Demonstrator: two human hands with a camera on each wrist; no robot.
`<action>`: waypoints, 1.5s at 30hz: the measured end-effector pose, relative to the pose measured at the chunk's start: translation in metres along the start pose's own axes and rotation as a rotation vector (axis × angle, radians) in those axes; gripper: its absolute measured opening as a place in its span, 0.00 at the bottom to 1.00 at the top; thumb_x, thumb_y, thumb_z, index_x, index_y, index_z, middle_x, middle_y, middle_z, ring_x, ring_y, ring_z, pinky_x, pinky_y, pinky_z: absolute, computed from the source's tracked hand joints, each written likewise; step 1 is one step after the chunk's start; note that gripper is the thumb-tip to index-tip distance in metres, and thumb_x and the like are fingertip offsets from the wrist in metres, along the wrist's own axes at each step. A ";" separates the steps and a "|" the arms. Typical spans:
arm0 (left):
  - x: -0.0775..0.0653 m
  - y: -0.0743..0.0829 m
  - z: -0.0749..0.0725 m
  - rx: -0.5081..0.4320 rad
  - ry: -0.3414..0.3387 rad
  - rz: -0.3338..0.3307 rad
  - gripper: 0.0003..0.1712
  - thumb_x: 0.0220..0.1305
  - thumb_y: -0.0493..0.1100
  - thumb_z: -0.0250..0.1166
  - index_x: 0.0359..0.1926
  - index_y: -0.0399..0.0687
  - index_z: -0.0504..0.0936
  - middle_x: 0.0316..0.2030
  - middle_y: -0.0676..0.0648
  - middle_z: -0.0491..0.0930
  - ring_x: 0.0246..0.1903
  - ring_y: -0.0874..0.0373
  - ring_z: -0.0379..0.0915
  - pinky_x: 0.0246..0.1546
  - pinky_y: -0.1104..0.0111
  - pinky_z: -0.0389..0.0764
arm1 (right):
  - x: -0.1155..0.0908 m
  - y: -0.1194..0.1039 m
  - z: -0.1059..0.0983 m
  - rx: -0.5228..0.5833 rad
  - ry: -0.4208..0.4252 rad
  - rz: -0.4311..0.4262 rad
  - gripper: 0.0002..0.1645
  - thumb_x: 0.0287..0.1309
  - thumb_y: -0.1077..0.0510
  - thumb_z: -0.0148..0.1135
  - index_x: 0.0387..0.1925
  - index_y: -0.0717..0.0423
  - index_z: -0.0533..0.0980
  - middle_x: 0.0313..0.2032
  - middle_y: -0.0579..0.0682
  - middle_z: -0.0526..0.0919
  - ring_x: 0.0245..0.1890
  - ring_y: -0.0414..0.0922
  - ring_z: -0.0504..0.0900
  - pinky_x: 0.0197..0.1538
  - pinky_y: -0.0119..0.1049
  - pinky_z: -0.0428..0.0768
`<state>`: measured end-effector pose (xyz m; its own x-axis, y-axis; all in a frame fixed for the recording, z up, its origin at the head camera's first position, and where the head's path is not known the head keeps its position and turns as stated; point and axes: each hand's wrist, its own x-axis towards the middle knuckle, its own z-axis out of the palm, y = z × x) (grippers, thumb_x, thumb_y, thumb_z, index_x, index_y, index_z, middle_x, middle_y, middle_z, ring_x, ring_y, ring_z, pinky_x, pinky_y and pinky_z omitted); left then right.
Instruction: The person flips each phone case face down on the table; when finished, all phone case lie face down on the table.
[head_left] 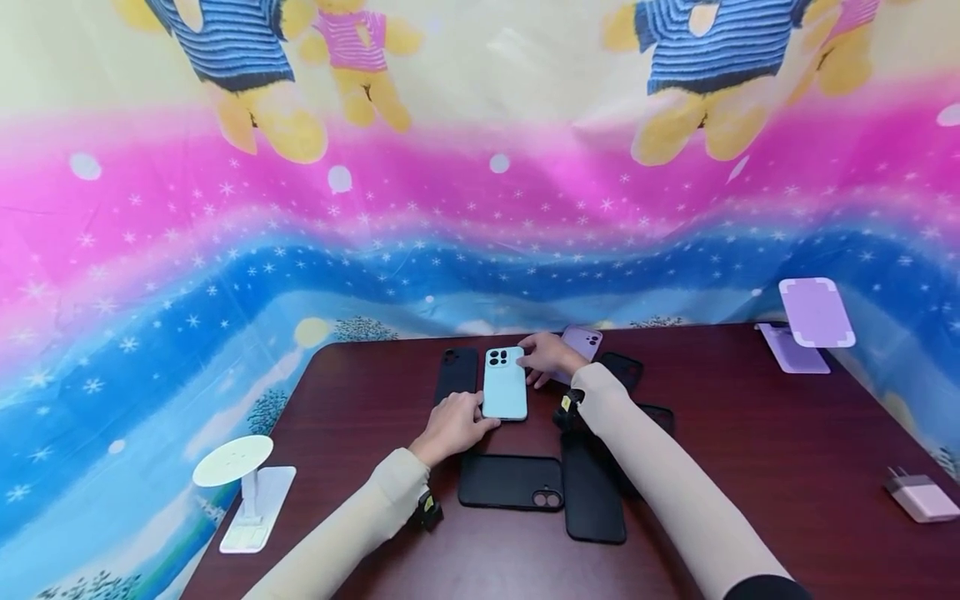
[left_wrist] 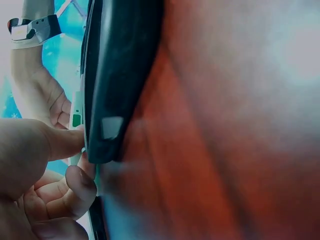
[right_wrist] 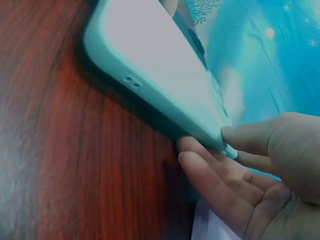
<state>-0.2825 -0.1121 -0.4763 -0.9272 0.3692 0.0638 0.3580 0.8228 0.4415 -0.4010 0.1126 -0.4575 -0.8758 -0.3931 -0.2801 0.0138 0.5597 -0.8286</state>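
A mint-green phone case stands upright in the head view's centre, its camera part at the far end. At its near left corner, my left hand pinches it between thumb and fingers. My right hand grips the far right corner; the right wrist view shows the thumb above the edge and fingers below. That view also shows a dark shadow under the case's side. To the left of the mint case lies a dark phone case. A black case fills much of the left wrist view, near my left hand.
Black cases lie nearer on the brown table, several partly under my right forearm. A lilac case is behind my right hand. A white stand is at left, a purple stand at back right, a charger at right.
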 end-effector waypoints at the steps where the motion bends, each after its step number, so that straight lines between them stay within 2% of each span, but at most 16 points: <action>1: 0.001 -0.001 0.000 0.005 0.004 -0.004 0.12 0.68 0.51 0.70 0.39 0.49 0.82 0.16 0.55 0.74 0.15 0.63 0.69 0.17 0.72 0.64 | 0.002 -0.001 0.001 -0.012 0.004 0.003 0.34 0.74 0.59 0.58 0.76 0.60 0.62 0.62 0.67 0.79 0.31 0.46 0.89 0.35 0.41 0.88; 9: 0.008 0.000 -0.008 -0.013 -0.017 0.006 0.10 0.67 0.44 0.71 0.39 0.41 0.84 0.19 0.49 0.75 0.16 0.61 0.70 0.20 0.72 0.68 | 0.007 -0.007 0.003 -0.051 0.009 0.031 0.35 0.75 0.57 0.56 0.77 0.61 0.60 0.68 0.67 0.74 0.29 0.45 0.89 0.34 0.40 0.87; 15: 0.013 0.001 -0.013 -0.018 -0.072 -0.025 0.10 0.67 0.43 0.71 0.42 0.40 0.84 0.20 0.48 0.76 0.15 0.61 0.72 0.18 0.71 0.71 | 0.007 -0.009 0.004 -0.046 0.024 0.047 0.35 0.75 0.57 0.56 0.77 0.61 0.61 0.69 0.66 0.73 0.30 0.47 0.89 0.33 0.40 0.87; 23: 0.013 0.003 -0.019 -0.065 -0.122 -0.049 0.09 0.67 0.41 0.71 0.33 0.41 0.81 0.13 0.47 0.76 0.11 0.57 0.74 0.17 0.69 0.76 | 0.007 -0.012 0.008 -0.060 0.027 0.057 0.36 0.75 0.57 0.56 0.78 0.61 0.59 0.73 0.66 0.67 0.34 0.50 0.89 0.35 0.42 0.88; 25: 0.014 0.005 -0.019 -0.070 -0.124 -0.076 0.08 0.67 0.41 0.71 0.33 0.41 0.82 0.13 0.47 0.76 0.11 0.56 0.75 0.18 0.69 0.77 | 0.009 -0.012 0.010 -0.078 0.037 0.063 0.36 0.74 0.56 0.57 0.78 0.61 0.60 0.70 0.67 0.70 0.32 0.49 0.89 0.34 0.42 0.88; 29: 0.015 0.008 -0.018 -0.053 -0.103 -0.103 0.09 0.66 0.41 0.71 0.31 0.41 0.84 0.13 0.46 0.76 0.11 0.56 0.75 0.17 0.68 0.78 | 0.011 -0.011 0.012 -0.131 0.070 0.058 0.36 0.73 0.55 0.59 0.77 0.60 0.61 0.54 0.67 0.82 0.27 0.48 0.88 0.31 0.42 0.87; 34: 0.017 0.012 -0.017 -0.002 -0.087 -0.096 0.10 0.66 0.41 0.72 0.30 0.40 0.86 0.12 0.46 0.76 0.09 0.57 0.74 0.16 0.69 0.77 | 0.015 -0.011 0.015 -0.205 0.103 0.055 0.36 0.73 0.53 0.59 0.77 0.58 0.62 0.38 0.60 0.87 0.22 0.46 0.86 0.27 0.40 0.86; 41: 0.015 0.012 -0.017 0.030 -0.082 -0.102 0.11 0.66 0.42 0.72 0.29 0.41 0.86 0.11 0.47 0.75 0.09 0.58 0.74 0.15 0.69 0.76 | 0.016 -0.011 0.017 -0.263 0.099 0.044 0.36 0.75 0.53 0.58 0.78 0.58 0.60 0.31 0.56 0.85 0.20 0.46 0.86 0.27 0.39 0.85; 44: 0.009 0.009 -0.018 -0.006 -0.083 -0.087 0.11 0.67 0.43 0.71 0.30 0.40 0.86 0.09 0.48 0.73 0.08 0.58 0.72 0.15 0.68 0.76 | 0.011 -0.009 0.019 -0.326 0.129 -0.015 0.36 0.74 0.52 0.59 0.77 0.57 0.61 0.30 0.59 0.86 0.21 0.48 0.86 0.28 0.40 0.85; 45: 0.006 0.008 -0.019 -0.028 -0.082 -0.078 0.10 0.67 0.43 0.71 0.34 0.39 0.87 0.09 0.48 0.73 0.08 0.58 0.71 0.16 0.67 0.77 | 0.009 -0.007 0.019 -0.357 0.151 -0.056 0.36 0.74 0.52 0.60 0.76 0.57 0.64 0.33 0.60 0.87 0.21 0.46 0.85 0.30 0.40 0.84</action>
<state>-0.2873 -0.1121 -0.4552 -0.9396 0.3393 -0.0448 0.2806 0.8387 0.4668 -0.3995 0.0916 -0.4631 -0.9319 -0.3335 -0.1429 -0.1816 0.7697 -0.6121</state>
